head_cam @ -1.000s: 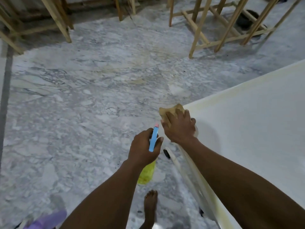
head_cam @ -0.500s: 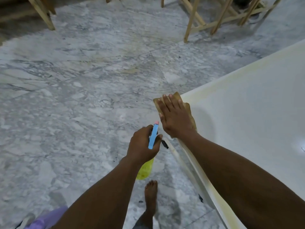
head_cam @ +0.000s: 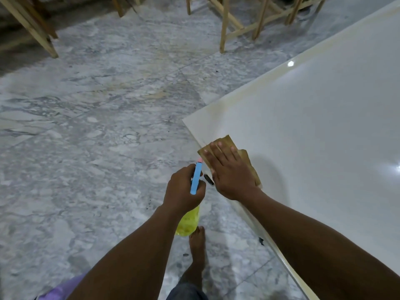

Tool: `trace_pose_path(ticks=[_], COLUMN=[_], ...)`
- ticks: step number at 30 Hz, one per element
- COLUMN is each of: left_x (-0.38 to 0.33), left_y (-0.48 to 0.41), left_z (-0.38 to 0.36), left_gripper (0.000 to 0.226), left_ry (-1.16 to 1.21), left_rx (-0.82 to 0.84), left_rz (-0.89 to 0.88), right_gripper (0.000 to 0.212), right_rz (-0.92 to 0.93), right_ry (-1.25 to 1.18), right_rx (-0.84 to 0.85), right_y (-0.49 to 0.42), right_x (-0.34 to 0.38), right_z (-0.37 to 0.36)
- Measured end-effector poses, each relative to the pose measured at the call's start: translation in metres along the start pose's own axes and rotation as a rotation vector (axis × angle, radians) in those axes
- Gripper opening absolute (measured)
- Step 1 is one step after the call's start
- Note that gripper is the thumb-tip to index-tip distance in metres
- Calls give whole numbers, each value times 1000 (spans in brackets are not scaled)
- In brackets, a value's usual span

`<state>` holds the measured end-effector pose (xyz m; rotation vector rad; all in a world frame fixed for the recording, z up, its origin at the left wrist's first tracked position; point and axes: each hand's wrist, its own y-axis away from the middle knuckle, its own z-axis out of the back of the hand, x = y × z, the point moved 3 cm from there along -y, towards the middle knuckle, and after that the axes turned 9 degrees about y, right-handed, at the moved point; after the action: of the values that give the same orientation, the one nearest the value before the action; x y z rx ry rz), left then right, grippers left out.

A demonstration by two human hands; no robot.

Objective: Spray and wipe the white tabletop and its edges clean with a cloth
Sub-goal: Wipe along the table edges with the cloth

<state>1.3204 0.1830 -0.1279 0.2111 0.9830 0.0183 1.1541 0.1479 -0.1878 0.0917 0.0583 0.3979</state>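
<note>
The white tabletop (head_cam: 313, 131) fills the right side, with a yellowish stain along its far edge and near its corner. A tan cloth (head_cam: 227, 140) lies flat by the left edge, a short way back from the corner. My right hand (head_cam: 230, 169) presses on it with straight fingers. Beside the table edge, over the floor, my left hand (head_cam: 184, 189) grips a spray bottle (head_cam: 189, 224) with a yellow body and a blue trigger head.
Grey marble floor (head_cam: 97, 126) spreads to the left. Wooden frame legs (head_cam: 224, 29) stand at the back, and more wooden legs (head_cam: 41, 35) at the far left. A bare foot (head_cam: 197, 243) stands below the bottle. A purple thing (head_cam: 62, 289) lies at the bottom left.
My right hand flattened out and slid the cloth back from the table's corner along the left edge toward me. The left hand kept its hold on the bottle.
</note>
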Motion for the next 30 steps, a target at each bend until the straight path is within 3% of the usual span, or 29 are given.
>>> trace_pose_path(ticks=[6, 24, 30], left_x=[-20, -71, -81], left_y=[50, 178, 206], left_z=[-24, -150, -171], left_gripper=[21, 6, 6], left_ry=[-16, -67, -85], left_rx=[22, 264, 305], left_rz=[-18, -191, -183], right_gripper=[65, 67, 81], right_rz=[-22, -123, -121], right_ry=[29, 15, 36], right_rx=[17, 51, 51], right_y=[89, 346, 405], right_x=[-4, -14, -13], right_z=[-2, -27, -39])
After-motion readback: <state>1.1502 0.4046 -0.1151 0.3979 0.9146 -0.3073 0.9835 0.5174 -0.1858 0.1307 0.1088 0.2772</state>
